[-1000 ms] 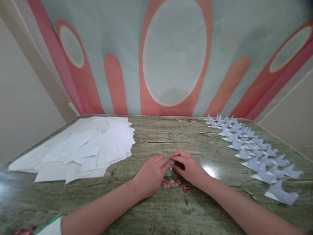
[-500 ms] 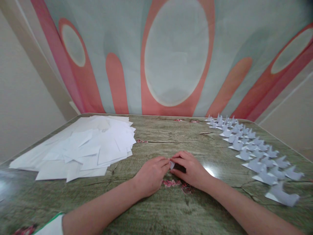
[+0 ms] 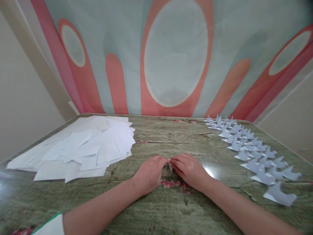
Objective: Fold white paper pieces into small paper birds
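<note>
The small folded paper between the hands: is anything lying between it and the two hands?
Nothing visible. The left hand and right hand both pinch the small folded paper directly, just above the table. The paper pile and paper birds lie off to the sides.

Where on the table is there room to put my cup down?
Bare table shows in the middle, between the pile of white paper sheets and the rows of folded paper birds, beyond the left hand and right hand pinching a small folded paper. The near edge between the forearms is bare too. Both sides are crowded.
</note>
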Demonstrator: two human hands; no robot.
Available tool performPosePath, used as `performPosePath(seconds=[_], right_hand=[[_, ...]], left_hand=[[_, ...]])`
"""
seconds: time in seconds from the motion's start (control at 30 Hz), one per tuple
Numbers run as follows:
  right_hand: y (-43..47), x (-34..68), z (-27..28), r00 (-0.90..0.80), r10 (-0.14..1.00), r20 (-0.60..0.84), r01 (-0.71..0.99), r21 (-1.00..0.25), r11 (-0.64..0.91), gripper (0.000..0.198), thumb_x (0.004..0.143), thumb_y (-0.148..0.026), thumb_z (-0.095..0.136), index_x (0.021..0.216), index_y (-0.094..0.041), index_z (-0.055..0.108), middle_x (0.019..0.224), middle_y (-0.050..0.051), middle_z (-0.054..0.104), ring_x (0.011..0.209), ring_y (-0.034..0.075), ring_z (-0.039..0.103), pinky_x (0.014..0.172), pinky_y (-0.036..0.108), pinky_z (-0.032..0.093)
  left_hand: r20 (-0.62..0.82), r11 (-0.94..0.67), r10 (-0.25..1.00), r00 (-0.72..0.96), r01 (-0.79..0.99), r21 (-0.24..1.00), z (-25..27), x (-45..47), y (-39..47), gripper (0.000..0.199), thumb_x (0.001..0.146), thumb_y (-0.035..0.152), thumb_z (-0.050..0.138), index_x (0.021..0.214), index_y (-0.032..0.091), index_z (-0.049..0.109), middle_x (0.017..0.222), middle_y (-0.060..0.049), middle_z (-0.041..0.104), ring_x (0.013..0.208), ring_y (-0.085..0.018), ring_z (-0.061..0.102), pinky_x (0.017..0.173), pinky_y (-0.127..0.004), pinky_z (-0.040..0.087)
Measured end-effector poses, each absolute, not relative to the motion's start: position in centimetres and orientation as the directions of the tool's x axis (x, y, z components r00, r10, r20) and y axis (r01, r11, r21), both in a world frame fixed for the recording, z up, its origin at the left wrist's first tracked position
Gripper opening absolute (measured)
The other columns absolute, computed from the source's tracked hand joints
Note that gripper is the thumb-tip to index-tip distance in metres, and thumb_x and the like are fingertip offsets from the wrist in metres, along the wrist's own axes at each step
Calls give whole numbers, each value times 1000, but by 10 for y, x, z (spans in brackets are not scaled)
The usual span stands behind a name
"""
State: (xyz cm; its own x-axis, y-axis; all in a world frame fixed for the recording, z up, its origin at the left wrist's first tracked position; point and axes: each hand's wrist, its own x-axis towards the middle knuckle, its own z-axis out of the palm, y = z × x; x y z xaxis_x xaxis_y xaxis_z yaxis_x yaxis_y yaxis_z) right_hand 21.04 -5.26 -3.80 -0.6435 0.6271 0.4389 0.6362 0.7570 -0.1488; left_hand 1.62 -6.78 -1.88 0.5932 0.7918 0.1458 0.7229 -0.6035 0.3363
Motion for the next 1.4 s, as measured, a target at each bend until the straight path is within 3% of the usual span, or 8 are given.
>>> performPosePath(seconds=[0.17, 0.33, 0.43, 0.83, 1.03, 1.4], right_hand=[[-53, 209, -38, -586, 697, 413, 656, -263, 707, 19, 82, -13, 50, 94, -19, 63, 90, 6, 65, 83, 18, 56, 76, 33, 43], [-48, 209, -42, -486, 775, 403, 638, -442, 630, 15, 83, -17, 50, 87, -20, 64, 83, 4, 62, 80, 16, 55, 73, 30, 43], [-47, 209, -43, -465, 791, 399, 628, -481, 612, 15, 83, -18, 51, 85, -20, 65, 83, 4, 60, 80, 16, 54, 73, 30, 43], [-44, 211, -46, -367, 865, 342, 619, -605, 502, 10, 80, -21, 57, 73, -20, 65, 71, 0, 58, 69, 14, 54, 66, 27, 41], [-44, 209, -45, -369, 873, 319, 633, -602, 487, 20, 85, -26, 49, 71, -19, 61, 69, 1, 55, 67, 14, 52, 64, 27, 40], [-43, 207, -47, -290, 889, 353, 705, -550, 448, 15, 82, -28, 51, 72, -19, 58, 74, 2, 54, 74, 16, 51, 69, 30, 41]], left_hand=[[199, -605, 794, 574, 713, 354, -21, 18, -69, 37, 77, 4, 37, 110, 17, 48, 104, -6, 57, 100, -17, 50, 91, -33, 40], [256, -601, 799, 543, 716, 355, -18, 22, -72, 21, 87, 22, 38, 105, 18, 50, 100, -5, 57, 97, -18, 50, 88, -35, 41], [285, -583, 812, 509, 736, 346, -16, 22, -72, 21, 86, 27, 44, 103, 17, 50, 102, -6, 55, 97, -19, 48, 86, -35, 41], [234, -697, 717, 657, 680, 227, -14, 24, -76, 23, 86, 29, 45, 103, 19, 58, 95, -6, 53, 92, -19, 47, 82, -35, 41], [281, -683, 729, 624, 685, 254, -16, 22, -76, 24, 85, 27, 47, 105, 22, 60, 101, -7, 53, 97, -21, 46, 85, -38, 40], [326, -690, 721, 612, 681, 247, -23, 21, -76, 26, 85, 27, 47, 109, 24, 59, 112, -7, 53, 104, -22, 45, 90, -42, 39]])
